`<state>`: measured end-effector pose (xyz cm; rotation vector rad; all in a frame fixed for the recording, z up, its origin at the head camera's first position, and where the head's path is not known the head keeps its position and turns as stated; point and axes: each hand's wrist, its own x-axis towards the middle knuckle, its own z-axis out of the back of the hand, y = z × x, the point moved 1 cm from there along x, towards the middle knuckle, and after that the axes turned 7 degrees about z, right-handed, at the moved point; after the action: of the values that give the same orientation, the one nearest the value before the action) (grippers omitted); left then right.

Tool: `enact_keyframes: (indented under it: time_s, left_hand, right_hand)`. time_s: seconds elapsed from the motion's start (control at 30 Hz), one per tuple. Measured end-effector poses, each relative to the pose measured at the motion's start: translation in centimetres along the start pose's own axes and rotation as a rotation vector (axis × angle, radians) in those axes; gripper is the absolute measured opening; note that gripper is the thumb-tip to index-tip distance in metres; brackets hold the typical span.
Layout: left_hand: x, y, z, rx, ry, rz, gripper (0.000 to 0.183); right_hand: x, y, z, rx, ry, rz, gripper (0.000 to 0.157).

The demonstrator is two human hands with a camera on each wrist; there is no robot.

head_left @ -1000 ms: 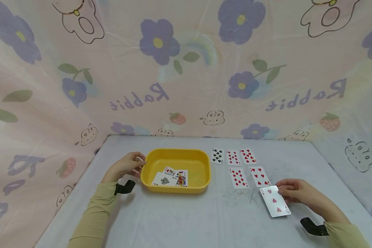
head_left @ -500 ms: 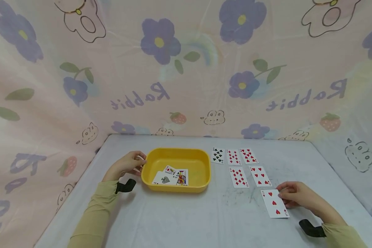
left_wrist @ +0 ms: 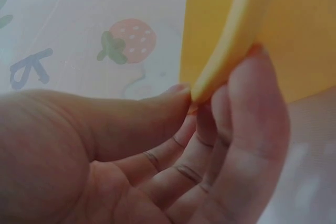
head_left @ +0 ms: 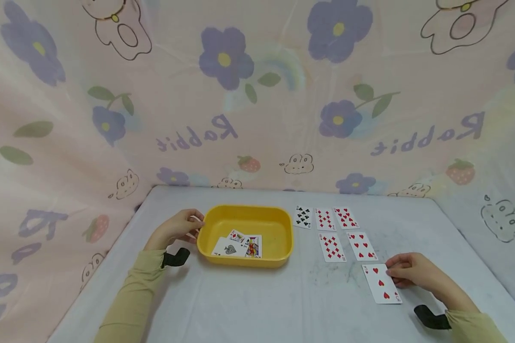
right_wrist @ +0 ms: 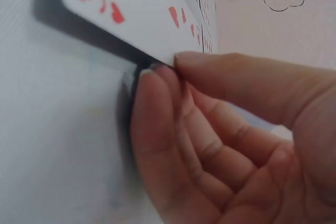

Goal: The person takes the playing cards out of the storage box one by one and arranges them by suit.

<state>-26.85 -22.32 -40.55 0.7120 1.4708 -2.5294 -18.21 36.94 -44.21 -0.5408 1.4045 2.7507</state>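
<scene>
My left hand [head_left: 181, 226] is at the left end of a yellow plastic tray [head_left: 244, 262]. In the left wrist view its thumb and fingers pinch the tray's rim [left_wrist: 231, 38]. Inside the tray lie several face-up playing cards, among them an ace of spades [head_left: 229, 248] and a face card [head_left: 253, 247]. On the right, my right hand [head_left: 416, 272] holds a three of hearts [head_left: 381, 284] by its right edge, face up. Thumb and fingertips pinch that playing card's edge in the right wrist view, where a shadow shows beneath the near corner.
Beyond the held card, several face-up cards lie in two rows right of the tray: a club card [head_left: 302, 217], diamond cards [head_left: 325, 219] and heart cards [head_left: 362, 247]. A white cloth [head_left: 257, 305] covers the table. A printed curtain [head_left: 266, 105] stands behind it.
The three of hearts has turned slightly and come down flatter toward the table, as my right hand shifted a little nearer to me. My left hand stays on the tray rim.
</scene>
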Motion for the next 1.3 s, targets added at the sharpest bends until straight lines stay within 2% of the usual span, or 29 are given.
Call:
enact_keyframes:
  time_s: [0.27,0.57,0.93,1.17,1.3]
  left_hand:
    - [-0.6,0.3,0.0,-0.004,-0.013,-0.003,0.023]
    - [-0.2,-0.2,0.0,0.004,0.003,-0.013,0.023]
    - [-0.3,-0.2,-0.2,0.006,-0.011,0.013,0.022]
    - [-0.2,-0.4,-0.3,0.008,-0.009,0.022,0.023]
    - [-0.2,-0.5,-0.1,0.014,-0.007,0.013,0.022]
  right_hand:
    - [0.1,0.6,-0.2,-0.018,0.008,0.037,0.028]
    - [-0.1,0.8,-0.4,-0.015,-0.019,-0.022,0.03]
    - [0.1,0.7,-0.6,-0.027,-0.046,-0.033,0.026]
    - [0.0,0.9,-0.2,-0.063,-0.024,0.021,0.023]
    - [0.1,2.2,0.7,-0.087,-0.016,0.075,0.025]
